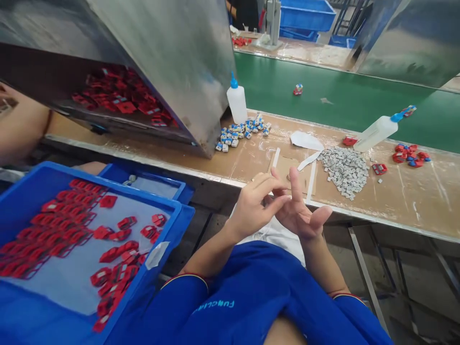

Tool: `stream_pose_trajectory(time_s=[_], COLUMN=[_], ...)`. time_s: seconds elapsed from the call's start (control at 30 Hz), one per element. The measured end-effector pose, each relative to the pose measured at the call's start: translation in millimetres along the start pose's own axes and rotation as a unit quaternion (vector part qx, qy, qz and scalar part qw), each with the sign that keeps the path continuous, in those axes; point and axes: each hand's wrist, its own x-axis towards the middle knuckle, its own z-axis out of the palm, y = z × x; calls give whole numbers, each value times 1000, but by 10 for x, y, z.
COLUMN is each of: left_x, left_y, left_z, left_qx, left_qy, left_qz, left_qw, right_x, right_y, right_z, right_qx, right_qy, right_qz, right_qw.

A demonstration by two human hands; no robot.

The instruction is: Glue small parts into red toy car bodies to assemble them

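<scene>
My left hand is bent inward in front of my lap, its fingers and thumb closing around the curled fingers of my right hand. Whatever lies between the fingertips, if anything, is hidden. Palm up, my right hand has its index finger raised and its thumb stretched out, with nothing on the palm. Just beyond both hands lies a cardboard piece with white strips at its sides. A heap of small grey pieces is to its right. Small blue-and-white blocks are piled farther left.
A blue tray of red toy-like parts stands at left. A metal bin holds more red parts. Two white bottles with blue caps stand on the bench, one tilted. A green conveyor belt runs behind. Another person's arm is at far left.
</scene>
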Motion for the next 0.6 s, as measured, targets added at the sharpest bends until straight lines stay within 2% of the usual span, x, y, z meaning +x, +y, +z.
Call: stream_pose_trajectory(time_s=[0.1, 0.23, 0.4, 0.5, 0.6], left_x=[-69, -57, 6, 46, 82], left_y=[11, -31, -127, -190, -253], left_z=[-70, -115, -82, -57, -41], left_qx=[23, 48, 70, 80, 92], left_qy=[18, 35, 60, 59, 57], left_qz=[9, 18, 8, 0, -12], left_qw=[1000, 998, 996, 995, 994], right_x=[38, 149, 278, 336, 385], right_y=[58, 72, 73, 81, 120], right_z=[100, 147, 142, 137, 128], right_qx=[-8, -5, 62, 109, 137], right_qy=[-15, 9, 30, 55, 66], right_qz=[20, 45, 89, 144, 164], right_qw=[1000, 999, 994, 982, 975])
